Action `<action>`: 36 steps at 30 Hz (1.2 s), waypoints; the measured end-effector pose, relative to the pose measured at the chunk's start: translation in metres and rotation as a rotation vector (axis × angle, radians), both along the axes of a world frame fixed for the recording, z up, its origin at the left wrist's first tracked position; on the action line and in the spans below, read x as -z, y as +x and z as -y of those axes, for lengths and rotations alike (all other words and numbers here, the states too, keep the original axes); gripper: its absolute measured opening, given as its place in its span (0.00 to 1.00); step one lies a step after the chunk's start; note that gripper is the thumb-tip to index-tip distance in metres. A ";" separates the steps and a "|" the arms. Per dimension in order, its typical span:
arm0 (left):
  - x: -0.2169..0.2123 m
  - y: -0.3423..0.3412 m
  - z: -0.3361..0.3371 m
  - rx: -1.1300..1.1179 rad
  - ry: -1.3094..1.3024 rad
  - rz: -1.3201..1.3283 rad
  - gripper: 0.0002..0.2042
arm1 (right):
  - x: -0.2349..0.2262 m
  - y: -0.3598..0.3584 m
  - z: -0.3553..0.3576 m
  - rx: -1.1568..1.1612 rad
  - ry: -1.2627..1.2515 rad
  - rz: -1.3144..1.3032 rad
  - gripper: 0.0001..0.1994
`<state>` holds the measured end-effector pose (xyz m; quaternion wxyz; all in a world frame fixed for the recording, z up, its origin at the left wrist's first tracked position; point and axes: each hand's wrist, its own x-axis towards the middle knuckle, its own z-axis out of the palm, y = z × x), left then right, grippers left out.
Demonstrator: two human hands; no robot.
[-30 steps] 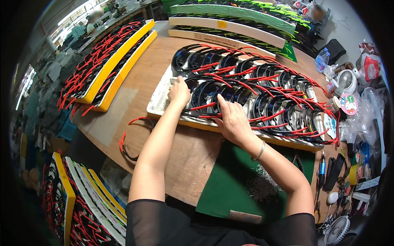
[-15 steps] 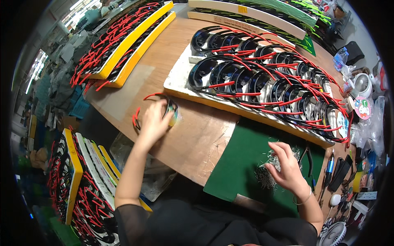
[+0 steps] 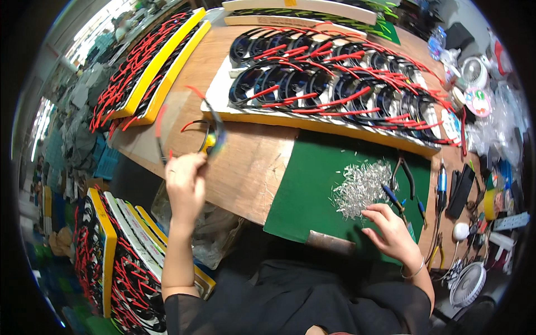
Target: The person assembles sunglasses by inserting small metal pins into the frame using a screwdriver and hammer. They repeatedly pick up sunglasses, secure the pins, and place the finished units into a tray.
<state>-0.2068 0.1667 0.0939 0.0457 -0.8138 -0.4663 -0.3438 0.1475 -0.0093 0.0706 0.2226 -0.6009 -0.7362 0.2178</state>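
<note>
1 curved black-and-red piece (image 3: pixel 214 113), blurred, is pinched in the left hand (image 3: pixel 186 181) above the bench (image 3: pixel 245 173); the right hand (image 3: pixel 392 234), fingers parted, is beside silver bits (image 3: pixel 362 187); likely a pick-up step; the next move calls for a steady grip.

At left, the blurred glasses (image 3: pixel 212 111) are showing black with red tips, while the tray (image 3: pixel 251 118) farther right is pairing white foam with a yellow side and carrying black, red-tipped frames (image 3: pixel 315 95). The counter (image 3: pixel 240 167) is showing brown wood, and the near mat (image 3: pixel 301 190) is spreading plain green beneath silvery slivers (image 3: pixel 363 187). Both sleeves (image 3: pixel 181 310) are appearing black.
</note>
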 end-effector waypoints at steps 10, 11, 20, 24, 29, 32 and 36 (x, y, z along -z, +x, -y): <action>0.051 0.142 0.114 1.043 -0.337 -0.062 0.09 | 0.012 0.014 0.036 0.175 -0.484 -1.172 0.13; 0.052 0.149 0.116 1.097 -0.341 -0.077 0.09 | 0.015 0.016 0.042 0.186 -0.547 -1.227 0.13; 0.056 0.169 0.117 1.159 -0.496 -0.047 0.16 | -0.003 0.028 0.088 0.084 -0.234 -1.265 0.03; 0.058 0.160 0.125 0.923 -0.818 0.525 0.24 | -0.013 0.023 0.093 -0.117 -0.078 -1.076 0.04; 0.064 0.192 0.148 0.537 -1.784 1.004 0.19 | -0.021 -0.001 0.080 -0.399 -0.023 -0.897 0.08; 0.070 0.208 0.158 0.495 -1.913 1.179 0.17 | -0.023 0.004 0.085 -0.471 -0.130 -0.772 0.13; 0.068 0.198 0.160 0.497 -2.125 1.013 0.18 | -0.016 0.040 0.076 0.084 0.116 -0.321 0.20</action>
